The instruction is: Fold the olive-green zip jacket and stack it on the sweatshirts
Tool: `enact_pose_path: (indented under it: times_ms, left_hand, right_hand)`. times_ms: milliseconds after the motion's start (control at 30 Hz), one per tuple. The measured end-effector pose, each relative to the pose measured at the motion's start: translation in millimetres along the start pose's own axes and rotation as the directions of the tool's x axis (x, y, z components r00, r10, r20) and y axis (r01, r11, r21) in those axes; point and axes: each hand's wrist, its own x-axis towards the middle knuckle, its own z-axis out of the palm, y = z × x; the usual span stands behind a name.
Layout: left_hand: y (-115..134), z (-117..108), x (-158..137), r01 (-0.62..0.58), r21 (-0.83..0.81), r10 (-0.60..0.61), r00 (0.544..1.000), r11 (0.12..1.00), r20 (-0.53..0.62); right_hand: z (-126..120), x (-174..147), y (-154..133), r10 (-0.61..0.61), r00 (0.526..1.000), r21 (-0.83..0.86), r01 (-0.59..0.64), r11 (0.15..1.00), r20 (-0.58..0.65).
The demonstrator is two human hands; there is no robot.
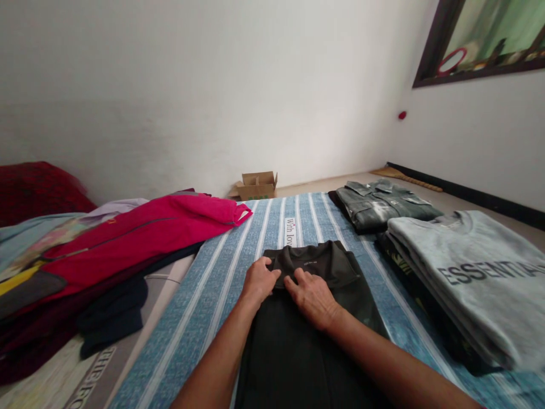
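A black collared shirt (293, 352) lies folded in front of me, its collar facing away and a small label showing inside the neck. At the left side of its collar, my left hand (259, 279) pinches the cloth between thumb and fingers. My right hand (313, 295) rests on the shirt front just below the neck opening, its bent fingers gripping the collar's edge; the thumb is mostly hidden. Both forearms reach in over the shirt from below. Under the shirt is a blue striped sheet (221, 284).
On the right sit a folded grey sweatshirt (472, 272) atop other folded clothes and a folded dark grey jacket (383, 199). Loose garments, including a pink jacket (149, 227), pile up at left. A cardboard box (258, 186) stands beyond the far edge, by the wall.
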Motion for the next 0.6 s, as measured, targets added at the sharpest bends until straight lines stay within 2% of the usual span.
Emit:
enact_pose_path:
  times_ms: [67, 133, 300, 367, 467, 600]
  left_hand:
    - [-1, 2, 1, 0.114, -0.265, -0.103, 0.993, 0.957, 0.054]
    - [-2, 2, 1, 0.184, -0.443, -0.149, 0.983, 0.878, 0.111]
    - [-5, 0, -4, 0.224, -0.571, -0.142, 0.972, 0.790, 0.186]
    - [-8, 1, -5, 0.180, -0.594, -0.088, 0.979, 0.784, 0.182]
    - [-13, 2, -5, 0.040, -0.569, 0.055, 0.988, 0.821, 0.148]
    - [-17, 1, -4, -0.070, -0.538, 0.186, 0.969, 0.840, 0.163]
  right_hand:
    - [0, 0, -1, 0.026, 0.999, 0.005, -0.026, 1.000, 0.021]
    - [0, 0, -2, 0.032, 0.999, 0.012, -0.032, 0.999, 0.028]
    - [2, -4, -1, 0.050, 0.998, 0.059, -0.052, 0.997, 0.028]
    - [1, -6, 0, 0.057, 0.998, 0.104, -0.059, 0.993, 0.027]
    - [-1, -10, 1, 0.114, 0.993, 0.233, -0.114, 0.966, 0.015]
    - [-6, -9, 2, 0.268, 0.963, 0.487, -0.253, 0.836, 0.041]
